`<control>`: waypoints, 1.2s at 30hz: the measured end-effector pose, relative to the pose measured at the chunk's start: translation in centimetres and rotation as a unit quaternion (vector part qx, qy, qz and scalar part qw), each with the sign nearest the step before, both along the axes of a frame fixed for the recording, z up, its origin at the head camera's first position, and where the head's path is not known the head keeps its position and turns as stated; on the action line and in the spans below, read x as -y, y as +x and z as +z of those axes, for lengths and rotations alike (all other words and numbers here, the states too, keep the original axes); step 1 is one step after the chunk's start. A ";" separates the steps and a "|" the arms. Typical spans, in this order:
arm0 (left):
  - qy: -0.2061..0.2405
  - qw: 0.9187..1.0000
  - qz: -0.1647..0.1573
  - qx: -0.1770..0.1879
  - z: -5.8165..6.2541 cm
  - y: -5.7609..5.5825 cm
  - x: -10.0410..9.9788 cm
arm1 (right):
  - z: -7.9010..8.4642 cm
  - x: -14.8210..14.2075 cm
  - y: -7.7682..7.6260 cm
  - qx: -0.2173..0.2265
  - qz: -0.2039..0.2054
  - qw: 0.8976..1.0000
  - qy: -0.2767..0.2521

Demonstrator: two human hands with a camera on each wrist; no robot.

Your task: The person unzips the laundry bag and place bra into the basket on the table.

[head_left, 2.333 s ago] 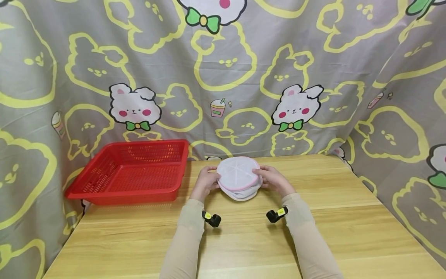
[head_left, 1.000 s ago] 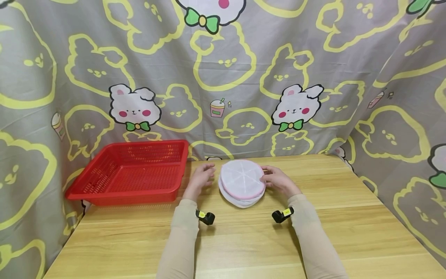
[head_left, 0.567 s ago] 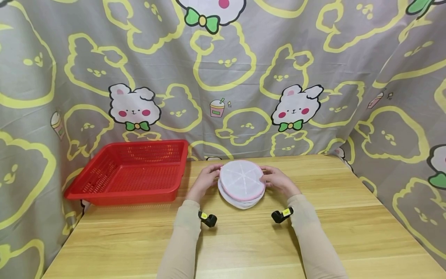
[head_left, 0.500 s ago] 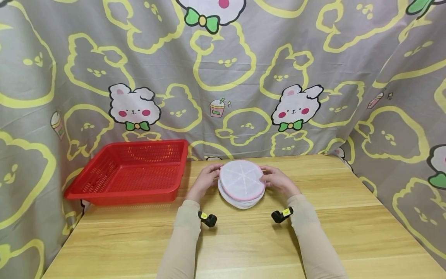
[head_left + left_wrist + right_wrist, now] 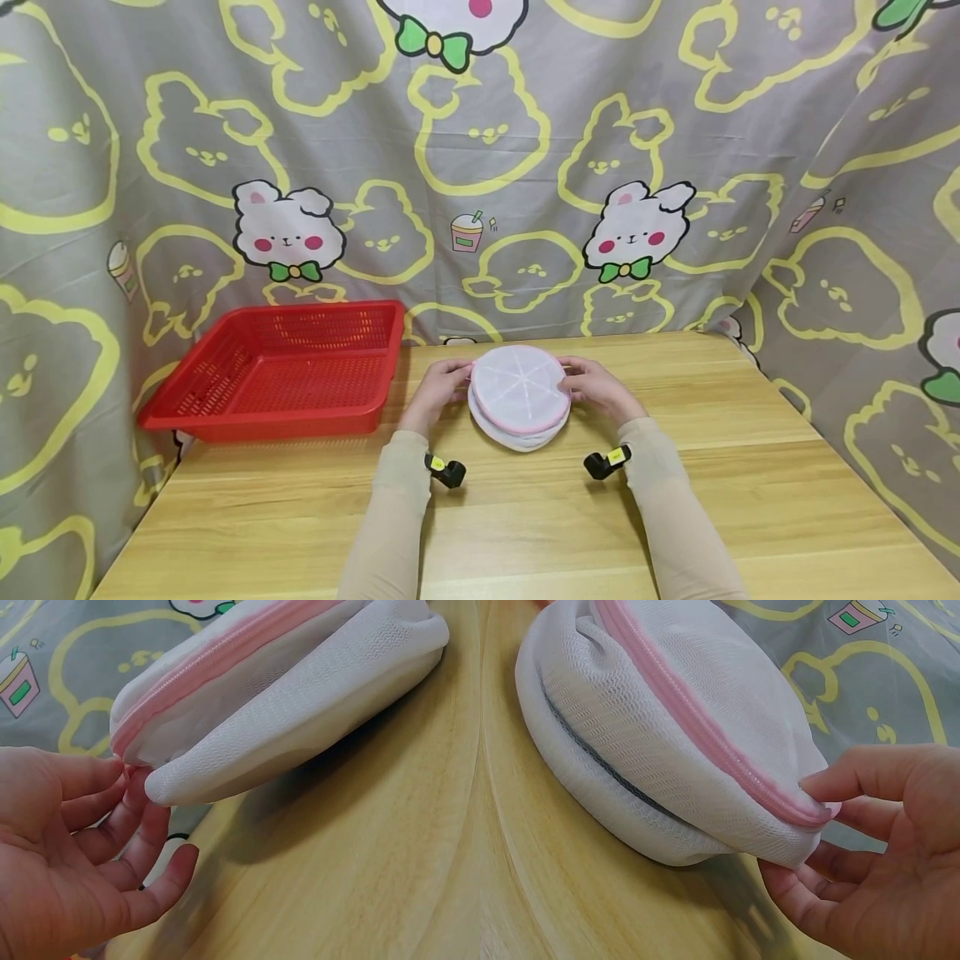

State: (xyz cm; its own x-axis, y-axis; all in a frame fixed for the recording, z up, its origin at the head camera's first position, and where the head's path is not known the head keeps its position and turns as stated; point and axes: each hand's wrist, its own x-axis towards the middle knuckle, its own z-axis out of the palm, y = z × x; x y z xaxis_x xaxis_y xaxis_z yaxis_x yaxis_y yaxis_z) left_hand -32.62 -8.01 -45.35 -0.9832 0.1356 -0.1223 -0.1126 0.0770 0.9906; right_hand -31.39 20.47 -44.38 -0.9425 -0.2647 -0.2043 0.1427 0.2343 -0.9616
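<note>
A round white mesh laundry bag [image 5: 521, 385] with a pink zipper [image 5: 697, 724] sits on the table between both hands. Its top panel carries a star of seams, and its soft side wall is squashed down. With thumb and fingertips my left hand [image 5: 437, 392] pinches the bag's left end at the zipper; in the left wrist view its other fingers spread below. Whether that pinch is on a zipper pull is too small to tell. My right hand [image 5: 597, 388] grips the right edge, thumb on top by the zipper and fingers underneath.
A red plastic basket [image 5: 300, 429] with perforated walls stands at the back left of the wooden table [image 5: 517, 533]. Behind the table hangs a grey curtain [image 5: 517, 108] with cartoon prints. Small black cameras sit on both wrists.
The bag has shifted a little right and nearer. My left hand let go of its left side, moved away, then came back and pinched that edge. My right hand has stayed at the right edge.
</note>
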 end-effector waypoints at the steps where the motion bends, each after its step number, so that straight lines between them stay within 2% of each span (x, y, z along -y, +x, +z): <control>1: 0.000 1.000 0.004 0.001 0.0 0.0 0.0 | 0.0 0.0 0.0 0.002 -0.003 1.000 -0.001; 16: -0.028 0.998 0.053 -0.002 0.3 0.1 -0.2 | -0.4 -0.3 0.0 -0.018 0.005 1.000 0.000; 28: -0.061 0.993 0.089 -0.057 0.4 0.0 -0.2 | -0.5 0.1 -0.1 -0.016 -0.019 0.999 -0.033; 36: -0.080 0.988 0.104 -0.085 0.4 0.0 -0.4 | -0.6 0.7 0.0 -0.018 -0.061 0.996 -0.056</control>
